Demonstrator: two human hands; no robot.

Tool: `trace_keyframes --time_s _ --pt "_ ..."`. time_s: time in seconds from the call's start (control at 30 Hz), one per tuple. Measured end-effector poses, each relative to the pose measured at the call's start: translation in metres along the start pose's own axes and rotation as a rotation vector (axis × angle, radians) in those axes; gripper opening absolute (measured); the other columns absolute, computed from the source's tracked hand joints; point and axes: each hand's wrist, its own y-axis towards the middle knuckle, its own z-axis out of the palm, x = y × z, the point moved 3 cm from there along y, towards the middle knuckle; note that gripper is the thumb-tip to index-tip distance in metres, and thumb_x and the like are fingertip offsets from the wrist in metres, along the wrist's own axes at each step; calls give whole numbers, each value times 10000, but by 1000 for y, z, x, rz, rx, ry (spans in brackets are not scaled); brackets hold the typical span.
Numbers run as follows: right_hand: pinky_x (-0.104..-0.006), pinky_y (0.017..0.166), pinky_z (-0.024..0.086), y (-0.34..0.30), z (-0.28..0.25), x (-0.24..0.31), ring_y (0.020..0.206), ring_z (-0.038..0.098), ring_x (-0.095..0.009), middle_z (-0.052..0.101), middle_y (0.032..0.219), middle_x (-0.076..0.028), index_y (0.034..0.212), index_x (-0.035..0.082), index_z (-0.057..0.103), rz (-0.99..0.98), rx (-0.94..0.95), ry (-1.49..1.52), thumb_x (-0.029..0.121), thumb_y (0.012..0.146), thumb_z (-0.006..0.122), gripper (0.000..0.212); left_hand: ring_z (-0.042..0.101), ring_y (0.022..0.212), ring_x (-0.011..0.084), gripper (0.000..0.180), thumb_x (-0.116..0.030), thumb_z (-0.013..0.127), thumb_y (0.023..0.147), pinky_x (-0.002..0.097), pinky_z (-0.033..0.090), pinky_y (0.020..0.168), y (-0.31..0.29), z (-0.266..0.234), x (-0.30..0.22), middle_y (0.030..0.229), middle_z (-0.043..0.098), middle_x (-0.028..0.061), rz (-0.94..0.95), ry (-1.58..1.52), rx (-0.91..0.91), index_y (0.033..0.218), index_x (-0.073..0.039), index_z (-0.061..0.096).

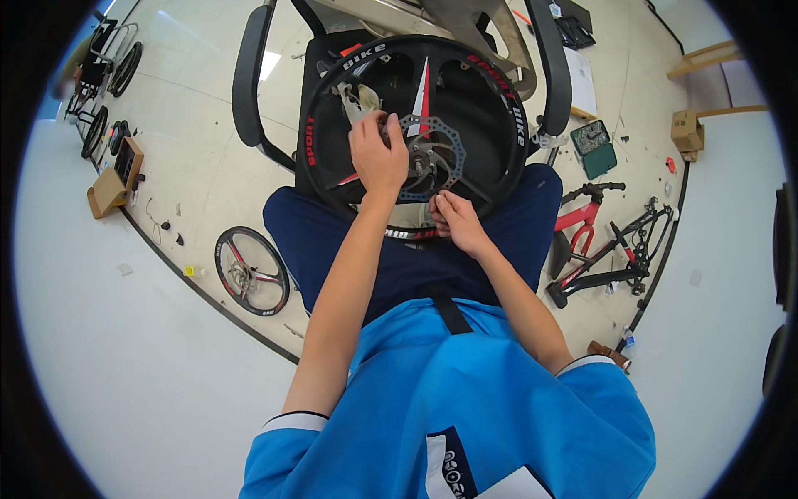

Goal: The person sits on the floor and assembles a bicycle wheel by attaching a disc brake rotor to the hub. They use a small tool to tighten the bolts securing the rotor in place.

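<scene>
A black bicycle wheel (326, 170) with red and white markings lies flat over my lap and the chair seat. At its hub is a silver toothed brake disc (454, 151). My left hand (380, 158) reaches over the disc's left side, its fingers curled together; what lies in them is hidden. Beside its fingertips is a crumpled, pale plastic wrapper (359, 101). The thumb and fingers of my right hand (457, 220) pinch at the disc's lower edge, near the wheel rim. Too little shows to tell if a small part is also in that pinch.
The black office chair's armrests (252, 79) flank the wheel. A second, smaller wheel (252, 271) is on the floor at left. Right lie a red bike frame (583, 218), a black frame (611, 262) and an open green case (594, 150) of small parts. A wheelchair (100, 75) stands far left.
</scene>
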Motion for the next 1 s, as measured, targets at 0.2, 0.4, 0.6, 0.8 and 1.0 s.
trace_keyframes --time_s 0.2,0.4,0.6,0.8,1.0 --pt "-206 506 298 2 -7 -5 570 304 -49 369 716 56 889 100 500 32 19 28 305 1129 424 324 632 654 388 344 -307 594 1025 474 483 572 -5 8 2 722 646 145 11 53 97 802 -46 573" --pt "-266 501 352 -2 -36 19 566 385 -76 445 649 29 853 40 610 60 27 -279 341 1095 505 400 619 643 410 372 -327 582 1031 483 472 572 -7 8 7 701 627 172 11 46 93 792 -42 573" --pt "-415 686 513 17 -44 151 746 678 -359 696 824 -233 952 -17 743 -293 169 -1300 272 970 671 299 605 643 421 388 -328 576 1035 491 454 564 -6 9 6 704 609 183 33 40 76 774 -42 551" --pt "-483 712 538 47 14 187 770 679 -402 679 722 -197 767 14 736 -422 216 -1776 299 817 764 290 608 642 416 381 -321 578 1038 480 454 557 -7 9 5 701 608 180 17 23 77 775 -46 554" --pt "-413 654 530 55 -3 183 667 669 -339 687 706 -180 740 2 736 -470 240 -1618 355 763 843 369 603 637 415 392 -331 577 1039 481 452 560 -6 7 2 698 610 172 6 -16 73 774 -44 555"
